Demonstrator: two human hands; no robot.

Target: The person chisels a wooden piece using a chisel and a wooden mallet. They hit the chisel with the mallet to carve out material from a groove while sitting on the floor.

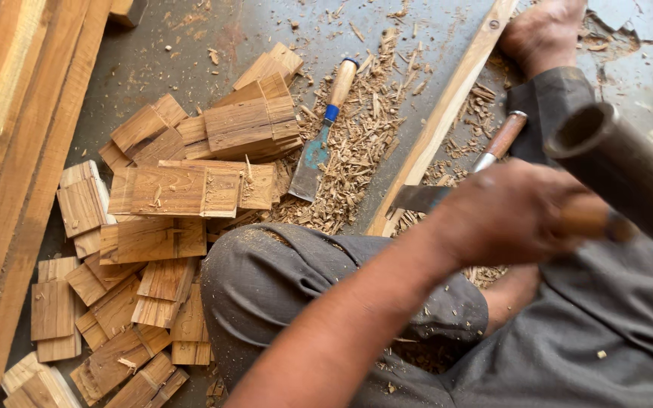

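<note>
Left hand (504, 215) clenched around a wooden-handled flat steel chisel (426, 198) on the long pale wooden strip (447, 113); right-hand grip unseen, cannot tell

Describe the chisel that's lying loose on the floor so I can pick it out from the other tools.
Start at the pile of cut wooden blocks on the grey floor. Just right of it, in the spread of wood shavings, lies the loose chisel, blade toward the person's knee. Unlike the brown-handled chisel beyond the long wooden strip, it has a pale handle with a blue collar and a blue-green stained blade, and no hand touches it.
</note>
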